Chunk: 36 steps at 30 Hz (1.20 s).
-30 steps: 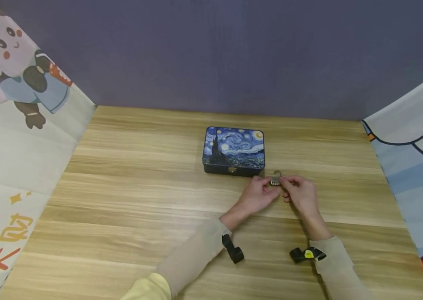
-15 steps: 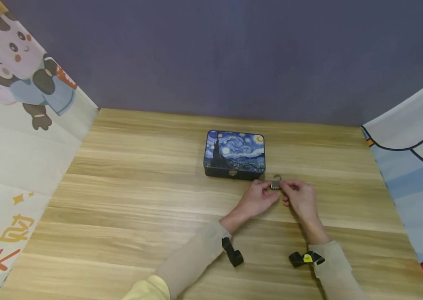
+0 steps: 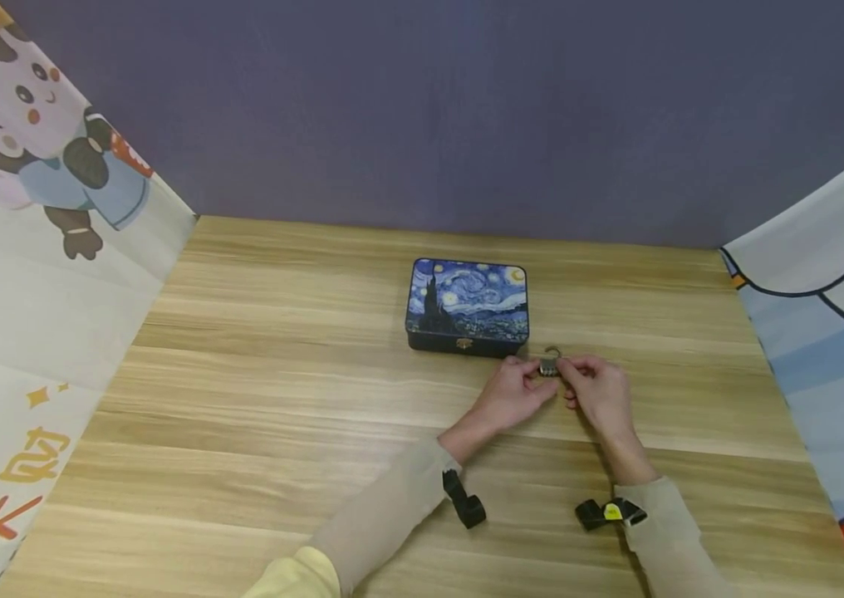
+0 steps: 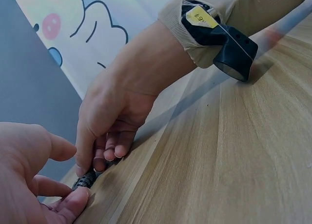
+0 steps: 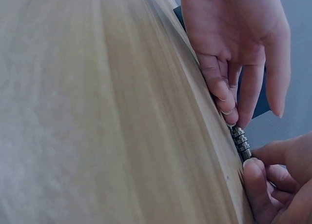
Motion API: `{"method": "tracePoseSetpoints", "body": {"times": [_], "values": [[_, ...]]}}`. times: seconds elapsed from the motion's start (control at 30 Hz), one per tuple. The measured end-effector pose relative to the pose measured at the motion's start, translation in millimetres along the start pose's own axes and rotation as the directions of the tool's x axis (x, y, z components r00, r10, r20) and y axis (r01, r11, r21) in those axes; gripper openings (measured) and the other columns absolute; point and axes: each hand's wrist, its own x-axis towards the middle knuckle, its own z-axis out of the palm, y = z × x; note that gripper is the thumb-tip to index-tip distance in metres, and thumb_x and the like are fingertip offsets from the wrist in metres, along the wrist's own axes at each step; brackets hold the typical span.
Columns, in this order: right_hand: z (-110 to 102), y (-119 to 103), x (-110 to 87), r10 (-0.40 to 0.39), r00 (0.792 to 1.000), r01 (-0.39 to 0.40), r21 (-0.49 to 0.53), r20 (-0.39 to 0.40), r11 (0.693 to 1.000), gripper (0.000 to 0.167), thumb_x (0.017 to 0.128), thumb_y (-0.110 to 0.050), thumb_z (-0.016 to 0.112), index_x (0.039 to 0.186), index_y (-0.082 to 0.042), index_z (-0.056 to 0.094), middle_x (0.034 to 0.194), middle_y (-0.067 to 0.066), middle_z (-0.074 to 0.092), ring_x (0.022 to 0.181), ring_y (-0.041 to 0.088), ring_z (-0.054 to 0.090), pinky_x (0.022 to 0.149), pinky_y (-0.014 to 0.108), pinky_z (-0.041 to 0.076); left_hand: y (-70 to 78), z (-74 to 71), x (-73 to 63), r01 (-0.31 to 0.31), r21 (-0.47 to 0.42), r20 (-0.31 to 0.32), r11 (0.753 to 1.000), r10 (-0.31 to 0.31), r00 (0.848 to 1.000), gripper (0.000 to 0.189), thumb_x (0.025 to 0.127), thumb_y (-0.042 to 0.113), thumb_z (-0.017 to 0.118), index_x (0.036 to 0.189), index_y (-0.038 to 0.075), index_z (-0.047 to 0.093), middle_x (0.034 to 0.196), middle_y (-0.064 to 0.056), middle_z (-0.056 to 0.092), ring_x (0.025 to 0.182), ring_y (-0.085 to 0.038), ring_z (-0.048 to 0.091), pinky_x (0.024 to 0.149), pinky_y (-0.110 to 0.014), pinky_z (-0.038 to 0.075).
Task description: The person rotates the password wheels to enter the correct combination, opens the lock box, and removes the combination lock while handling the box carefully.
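A small metal combination padlock (image 3: 549, 366) with several number dials lies low over the table, its curved shackle (image 3: 553, 350) pointing away from me. My left hand (image 3: 509, 395) pinches the left end of the lock body between thumb and fingers; in the left wrist view its index finger sticks out apart from the lock. From the other side, my right hand (image 3: 603, 397) grips the right end with thumb and fingertips. The dials (image 5: 240, 139) show between both hands in the right wrist view. Their numbers are too small to read.
Just behind the left hand sits a rectangular tin box (image 3: 467, 303) with a starry night painting on its closed lid and a brass-coloured clasp (image 3: 464, 343) in front. The wooden table (image 3: 280, 374) meets a dark wall (image 3: 437, 116) at the back. Printed cloths hang at both sides.
The head view has shifted slightly, so the box and table appear a little lower. Both hands keep hold of the padlock in nearly the same place.
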Motion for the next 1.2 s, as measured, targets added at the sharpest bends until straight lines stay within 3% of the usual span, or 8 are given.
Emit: {"method": "tracePoseSetpoints", "body": {"times": [0.3, 0.77, 1.2], "values": [[1.5, 0.2, 1.1, 0.028, 1.0, -0.028, 0.032, 0.005, 0.999, 0.033, 0.102, -0.023, 0.068, 0.11, 0.009, 0.072, 0.067, 0.0, 0.066, 0.049, 0.006, 0.061, 0.048, 0.022, 0.056, 1.9, -1.2, 0.1, 0.028, 0.007, 0.009, 1.0, -0.028, 1.0, 0.058, 0.098, 0.034, 0.071, 0.143, 0.0, 0.058, 0.093, 0.003, 0.054, 0.072, -0.004, 0.051, 0.065, -0.019, 0.045], [2.7, -0.1, 0.2, -0.005, 1.0, 0.005, 0.009, -0.015, 1.0, 0.031, 0.101, -0.022, 0.069, 0.107, 0.008, 0.072, 0.065, 0.002, 0.066, 0.048, 0.005, 0.061, 0.047, 0.022, 0.055, 0.1, 0.3, 1.4, 0.053, -0.016, 0.011, 0.998, -0.053, 0.999, 0.061, 0.098, 0.037, 0.07, 0.145, 0.001, 0.057, 0.099, 0.002, 0.057, 0.076, -0.004, 0.052, 0.068, -0.02, 0.047], [3.6, 2.4, 0.9, 0.01, 0.999, -0.008, 0.05, -0.035, 0.999, 0.03, 0.101, -0.02, 0.069, 0.106, 0.01, 0.072, 0.062, 0.001, 0.065, 0.045, 0.005, 0.06, 0.045, 0.023, 0.055, -5.0, -2.9, -3.1, 0.031, -0.077, 0.026, 0.996, -0.029, 0.999, 0.063, 0.098, 0.038, 0.071, 0.147, 0.002, 0.055, 0.102, 0.003, 0.058, 0.082, -0.003, 0.053, 0.072, -0.019, 0.049]]}}
